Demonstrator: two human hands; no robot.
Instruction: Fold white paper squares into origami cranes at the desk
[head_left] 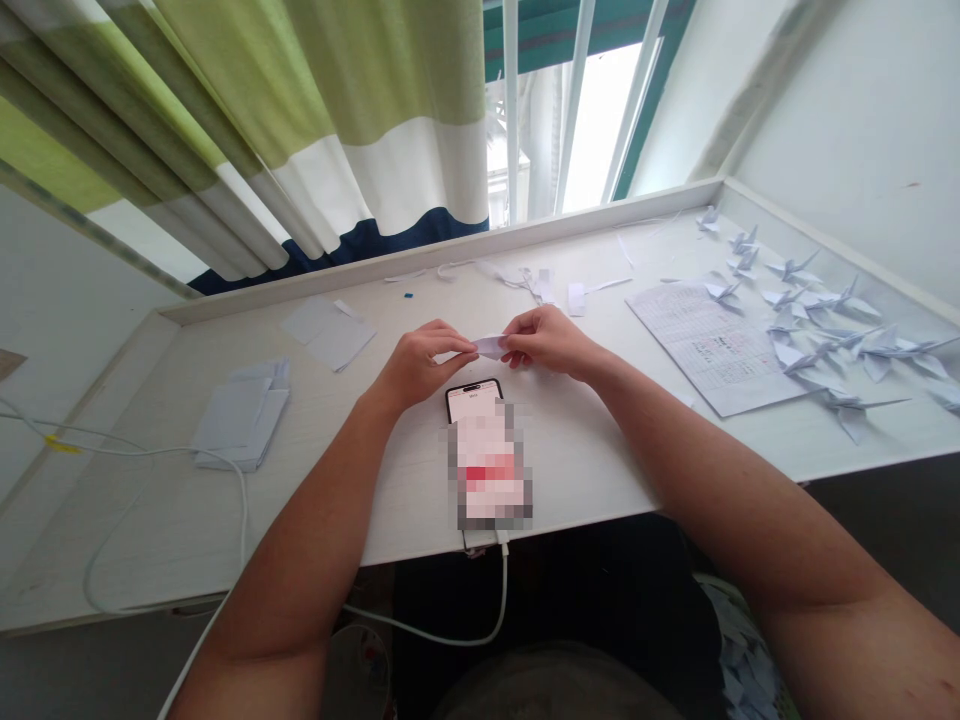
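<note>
Between my two hands is a small piece of folded white paper (491, 347), held just above the desk. My left hand (424, 365) pinches its left end between thumb and fingers. At the other end, my right hand (546, 340) grips the paper with its fingers curled in. Part of the paper is hidden behind the right fingers, so its full shape cannot be made out. Directly below the hands lies a phone (487, 455) with its screen lit and mostly blurred, and a white cable (504, 580) runs from its lower end.
Many folded paper cranes (817, 300) crowd the desk's right side, beside a written sheet (709, 345). A stack of paper squares (240, 415) and loose sheets (328, 330) lie left. Paper scraps (544, 287) are scattered at the back. A container of folded paper (750, 650) stands below, right.
</note>
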